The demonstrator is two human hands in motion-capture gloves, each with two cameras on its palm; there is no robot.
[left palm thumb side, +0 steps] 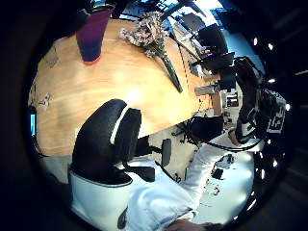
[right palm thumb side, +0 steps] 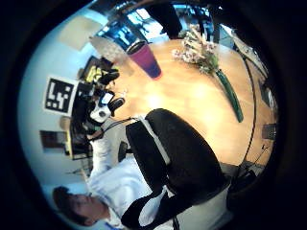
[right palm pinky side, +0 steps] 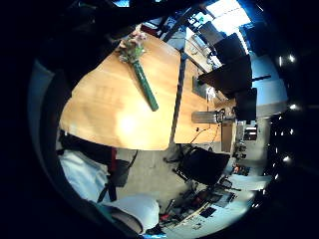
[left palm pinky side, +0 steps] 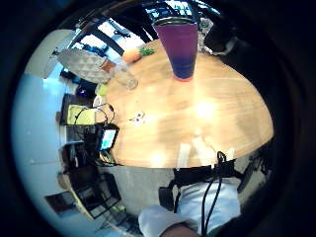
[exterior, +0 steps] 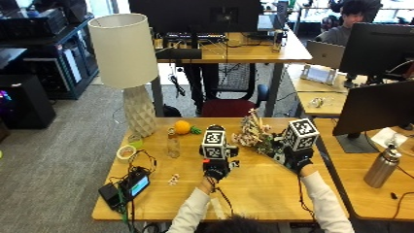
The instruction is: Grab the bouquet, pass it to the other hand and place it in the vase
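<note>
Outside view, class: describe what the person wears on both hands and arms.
Both the left hand and the right hand wear black gloves. Long white sleeves cover both forearms.

Wooden table (exterior: 259, 194) w/ clutter on left half. Far left: lamp (exterior: 129, 58), white shade, ribbed pale base on the table's far-left corner. Just right of base: orange (exterior: 182, 127), green bit beside it. Clear bottle (exterior: 172, 143) upright, nearer than the orange. Tape roll (exterior: 126, 152) near left edge, left of bottle. Near-left corner: black device w/ lit screen (exterior: 134, 186), cables round it. Small white bits (exterior: 173, 179) right of device. Adjoining desk on right: metal flask (exterior: 380, 167), monitor (exterior: 370, 109) beyond it. Far side: another desk (exterior: 284, 48) w/ monitor (exterior: 194, 14), red chair (exterior: 226, 108) tucked under. Gray carpet (exterior: 52, 160) on left.
</note>
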